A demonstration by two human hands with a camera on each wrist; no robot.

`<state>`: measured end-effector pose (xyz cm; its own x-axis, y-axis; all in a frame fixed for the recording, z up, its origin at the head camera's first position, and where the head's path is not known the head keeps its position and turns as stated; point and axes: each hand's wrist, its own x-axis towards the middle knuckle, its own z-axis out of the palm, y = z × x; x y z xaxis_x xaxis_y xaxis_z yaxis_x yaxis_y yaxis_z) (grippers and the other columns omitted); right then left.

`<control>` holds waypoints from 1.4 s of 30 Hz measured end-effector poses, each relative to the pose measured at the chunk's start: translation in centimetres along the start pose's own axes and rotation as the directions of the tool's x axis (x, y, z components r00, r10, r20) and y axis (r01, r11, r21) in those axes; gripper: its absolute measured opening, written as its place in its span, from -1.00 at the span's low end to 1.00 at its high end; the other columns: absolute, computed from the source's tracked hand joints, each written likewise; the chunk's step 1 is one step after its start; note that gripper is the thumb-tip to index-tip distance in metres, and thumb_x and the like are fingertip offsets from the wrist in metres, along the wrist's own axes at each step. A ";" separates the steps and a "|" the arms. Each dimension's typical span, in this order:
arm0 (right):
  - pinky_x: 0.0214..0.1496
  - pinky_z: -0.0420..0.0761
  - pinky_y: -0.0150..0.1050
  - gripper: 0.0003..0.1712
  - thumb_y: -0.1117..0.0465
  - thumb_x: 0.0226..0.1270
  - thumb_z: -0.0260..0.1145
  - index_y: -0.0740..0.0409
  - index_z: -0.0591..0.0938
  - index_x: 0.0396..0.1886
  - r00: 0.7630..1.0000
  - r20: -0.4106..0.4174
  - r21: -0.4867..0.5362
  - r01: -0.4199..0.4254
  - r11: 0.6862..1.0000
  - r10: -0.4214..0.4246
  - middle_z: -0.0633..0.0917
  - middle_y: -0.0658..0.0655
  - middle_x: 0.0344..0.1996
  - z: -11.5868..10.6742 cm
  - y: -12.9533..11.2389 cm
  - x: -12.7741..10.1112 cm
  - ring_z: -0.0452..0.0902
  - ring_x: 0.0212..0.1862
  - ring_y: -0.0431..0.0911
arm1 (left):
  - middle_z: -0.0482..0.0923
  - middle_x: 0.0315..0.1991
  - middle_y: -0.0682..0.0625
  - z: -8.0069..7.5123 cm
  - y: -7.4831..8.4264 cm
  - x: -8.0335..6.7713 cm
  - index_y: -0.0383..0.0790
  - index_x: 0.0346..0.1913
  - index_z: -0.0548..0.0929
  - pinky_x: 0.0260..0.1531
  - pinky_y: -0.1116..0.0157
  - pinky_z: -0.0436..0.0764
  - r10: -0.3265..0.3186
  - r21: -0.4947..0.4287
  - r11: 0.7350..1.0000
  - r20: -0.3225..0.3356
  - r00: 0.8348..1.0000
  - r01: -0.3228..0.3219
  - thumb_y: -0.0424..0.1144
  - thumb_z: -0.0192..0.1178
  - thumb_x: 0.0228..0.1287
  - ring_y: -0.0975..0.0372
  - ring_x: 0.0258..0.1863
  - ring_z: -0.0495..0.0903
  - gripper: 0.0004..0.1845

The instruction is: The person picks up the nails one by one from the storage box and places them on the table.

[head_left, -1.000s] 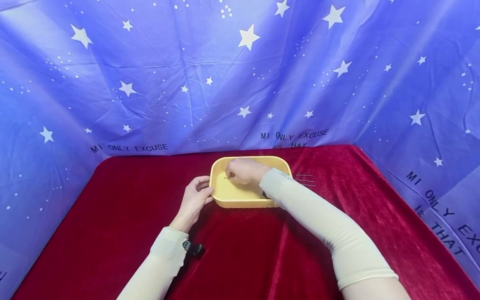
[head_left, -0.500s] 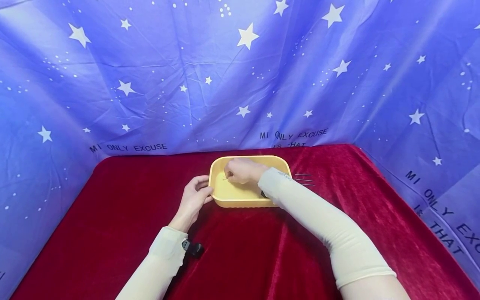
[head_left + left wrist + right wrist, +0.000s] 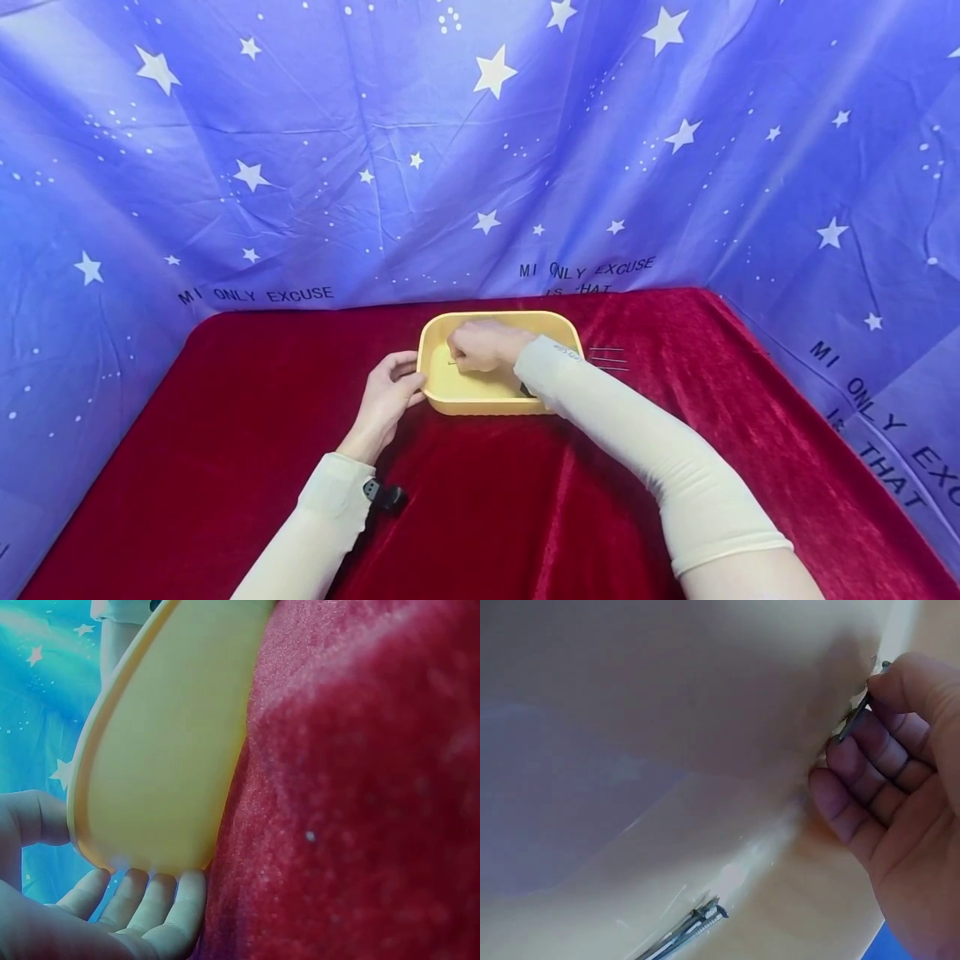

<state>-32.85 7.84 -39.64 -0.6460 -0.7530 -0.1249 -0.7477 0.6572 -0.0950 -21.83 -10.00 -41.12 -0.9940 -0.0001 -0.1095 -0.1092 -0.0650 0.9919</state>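
right hand (image 3: 480, 346) fingers pinched on a nail (image 3: 853, 720) inside the yellow tray (image 3: 480, 406) | left hand (image 3: 387, 398) fingers clamped on the tray's left rim | risk: thin nail slipped from the pinch, or tray tipped if jolted, scattering nails (image 3: 686, 934)

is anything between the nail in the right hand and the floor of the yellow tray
Nothing visible. The right hand pinches the nail just above the tray floor; other nails lie apart. The left hand holds the rim.

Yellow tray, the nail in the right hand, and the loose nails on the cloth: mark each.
yellow tray (image 3: 480, 406): head view, near front wall.
nail (image 3: 853, 722): right wrist view, shaft between the fingers.
loose nails (image 3: 609, 359): head view, middle of the row.
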 end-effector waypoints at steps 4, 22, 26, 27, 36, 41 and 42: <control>-0.56 0.28 -0.37 -0.75 0.24 0.13 0.23 -0.06 0.41 -0.68 1.000 -0.017 0.011 0.020 1.000 -0.020 0.38 -0.11 -0.70 0.0 0.1 -0.2 0.27 -0.60 -0.24 | 0.46 0.07 -0.36 0.0 -0.2 0.0 -0.46 0.20 0.39 -0.17 0.21 0.65 -0.008 -0.004 1.000 0.001 1.000 0.008 -0.53 0.07 0.11 -0.05 -0.02 0.53 -0.49; -0.27 0.51 -0.38 -0.89 0.34 0.21 0.23 0.13 0.67 -0.35 0.999 -0.027 0.172 0.046 0.984 -0.042 0.61 -0.04 -0.43 -0.5 0.2 -0.4 0.47 -0.36 -0.20 | 0.46 0.08 -0.36 -0.1 -0.1 0.0 -0.46 0.20 0.39 -0.15 0.19 0.65 0.000 0.002 1.000 0.004 1.000 0.000 -0.53 0.07 0.10 -0.10 0.02 0.52 -0.49; -0.30 0.49 -0.39 -0.92 0.30 0.23 0.23 0.08 0.64 -0.40 0.998 -0.045 0.185 0.044 0.982 -0.036 0.59 -0.06 -0.46 -0.6 0.3 -0.4 0.46 -0.38 -0.21 | 0.46 0.08 -0.37 -0.2 -0.1 0.0 -0.46 0.20 0.39 -0.13 0.16 0.64 -0.003 -0.001 1.000 0.005 1.000 0.003 -0.53 0.07 0.11 -0.10 0.01 0.52 -0.48; -0.31 0.48 -0.38 -0.92 0.30 0.23 0.23 0.08 0.63 -0.41 0.998 -0.047 0.186 0.044 0.982 -0.036 0.58 -0.06 -0.47 -0.6 0.3 -0.4 0.46 -0.39 -0.21 | 0.45 0.08 -0.37 -0.2 0.0 0.1 -0.47 0.20 0.39 -0.13 0.16 0.64 -0.002 -0.003 1.000 0.006 1.000 0.002 -0.54 0.06 0.10 -0.10 0.01 0.52 -0.48; -0.33 0.47 -0.37 -0.90 0.25 0.25 0.24 0.02 0.59 -0.47 0.999 -0.035 0.168 0.022 0.986 -0.017 0.56 -0.06 -0.50 -1.1 0.2 -0.7 0.45 -0.40 -0.21 | 0.45 0.09 -0.37 -0.1 0.2 -0.1 -0.48 0.20 0.38 -0.13 0.16 0.64 0.001 -0.012 1.000 0.008 1.000 -0.001 -0.55 0.06 0.10 -0.10 0.02 0.52 -0.48; -0.32 0.48 -0.35 -0.92 0.21 0.27 0.24 0.01 0.62 -0.42 0.999 -0.025 0.177 -0.019 0.984 0.024 0.58 -0.09 -0.46 -1.6 0.2 -1.0 0.46 -0.39 -0.20 | 0.45 0.08 -0.37 -0.1 0.2 -0.2 -0.47 0.20 0.39 -0.13 0.16 0.64 0.004 -0.010 1.000 0.008 1.000 -0.004 -0.55 0.05 0.09 -0.09 0.01 0.53 -0.48; -0.32 0.48 -0.34 -0.92 0.20 0.28 0.25 0.01 0.63 -0.41 0.999 -0.025 0.177 -0.026 0.984 0.031 0.58 -0.09 -0.46 -1.7 0.2 -1.0 0.46 -0.38 -0.20 | 0.46 0.08 -0.37 -0.1 0.2 -0.2 -0.47 0.19 0.39 -0.13 0.16 0.64 0.004 -0.009 1.000 0.006 1.000 -0.004 -0.55 0.05 0.09 -0.09 0.00 0.53 -0.48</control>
<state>-32.60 8.67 -37.81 -0.6721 -0.7332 -0.1034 -0.6918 0.6716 -0.2653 -21.67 -10.11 -40.89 -0.9945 0.0061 -0.1049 -0.1050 -0.0741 0.9917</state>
